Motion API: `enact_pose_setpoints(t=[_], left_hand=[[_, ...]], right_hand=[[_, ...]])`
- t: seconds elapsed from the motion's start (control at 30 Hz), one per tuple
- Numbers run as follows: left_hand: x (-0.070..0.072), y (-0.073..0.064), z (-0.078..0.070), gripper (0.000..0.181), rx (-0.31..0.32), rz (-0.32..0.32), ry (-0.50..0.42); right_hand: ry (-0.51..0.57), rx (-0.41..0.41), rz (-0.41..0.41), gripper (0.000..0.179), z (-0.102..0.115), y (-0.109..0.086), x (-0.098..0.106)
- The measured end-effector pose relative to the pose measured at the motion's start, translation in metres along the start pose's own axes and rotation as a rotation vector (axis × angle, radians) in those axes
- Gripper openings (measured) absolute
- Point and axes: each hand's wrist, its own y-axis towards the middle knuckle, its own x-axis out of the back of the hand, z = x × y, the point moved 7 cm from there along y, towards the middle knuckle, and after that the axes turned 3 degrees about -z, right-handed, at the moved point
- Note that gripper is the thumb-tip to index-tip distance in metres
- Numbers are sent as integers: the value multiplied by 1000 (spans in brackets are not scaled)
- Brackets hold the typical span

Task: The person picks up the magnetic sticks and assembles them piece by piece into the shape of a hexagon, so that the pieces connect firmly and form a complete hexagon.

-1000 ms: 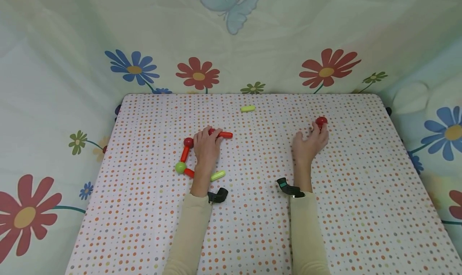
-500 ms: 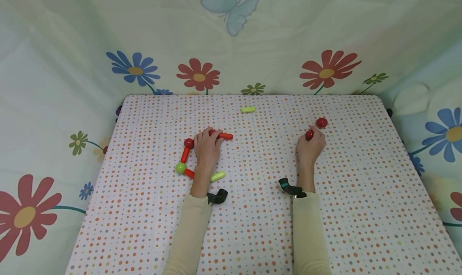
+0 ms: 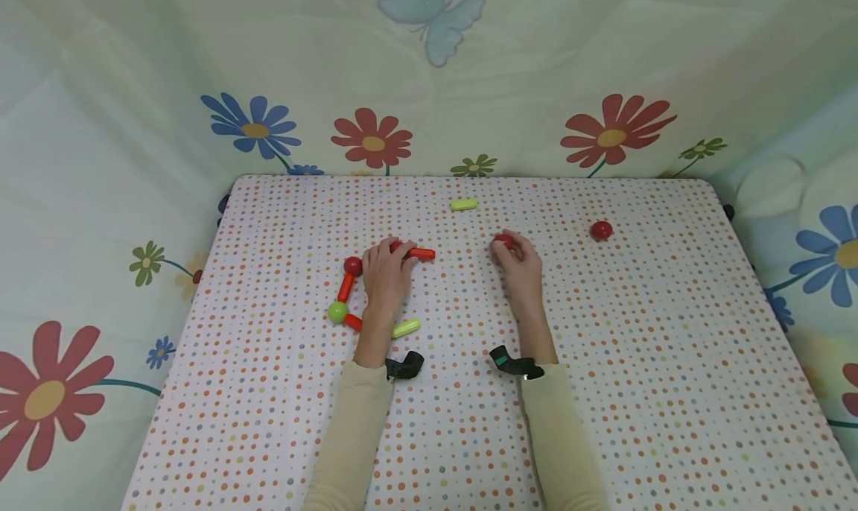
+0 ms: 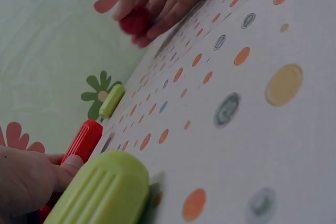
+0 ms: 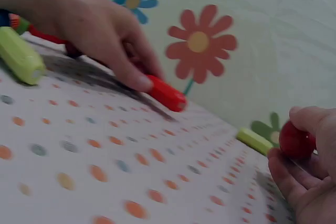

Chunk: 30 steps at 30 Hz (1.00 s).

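Note:
My left hand [image 3: 386, 284] lies over a chain of toy building sticks and balls, its thumb and fingers gripping a red stick [image 5: 169, 94] near the chain's far end. A red ball [image 3: 396, 246] peeks out between those fingers. From under the hand the chain runs to another red ball [image 3: 352, 265], a red stick [image 3: 345, 287], a green ball [image 3: 337, 312] and a further red stick [image 3: 352, 322]. A green stick [image 3: 406, 328] shows beside the left wrist. My right hand [image 3: 526, 276] pinches a red ball [image 5: 295, 140] between thumb and fingers, held above the table.
One green stick [image 3: 464, 205] lies near the table's back edge. A loose red ball [image 3: 601, 230] sits at the back right of the dotted table [image 3: 456, 436]. A flowered curtain [image 3: 509, 64] hangs close behind the table and at both sides.
My right hand has left the red ball at the back right and, pinching another red ball, has moved left toward the chain. My left hand has stayed in place.

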Motion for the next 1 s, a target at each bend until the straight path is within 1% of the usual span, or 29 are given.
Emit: enact_pose_setpoints(t=[0.07, 0.1, 0.17, 0.23, 0.33, 0.47, 0.6, 0.7, 0.87, 1.0], left_hand=[[0, 0, 0, 34, -7, -7, 3], [0, 0, 0, 34, -12, -9, 4], [0, 1, -1, 34, -22, -12, 7], [0, 1, -1, 34, -27, -14, 8], [-1, 1, 0, 34, -27, -18, 6], [0, 0, 1, 33, -28, -22, -9], [0, -1, 2, 33, -41, -26, -10], [0, -1, 3, 34, -50, -31, -9], [0, -2, 3, 35, -60, -31, -26], [0, -2, 3, 35, -63, -32, -35]], right_hand=[[8, 14, 116, 49, 2, -9, -25], [-26, 30, 161, 49, 3, -14, -36], [-79, 73, 228, 51, 4, -22, -53], [-103, 111, 251, 50, 6, -27, -63], [-115, 138, 245, 48, 7, -31, -67], [-97, 112, 238, 46, 6, -31, -66], [-88, 95, 261, 46, 4, -32, -68], [-66, 99, 285, 46, 5, -33, -70], [-28, 129, 326, 45, 5, -35, -73], [-35, 153, 337, 46, 5, -34, -74]])
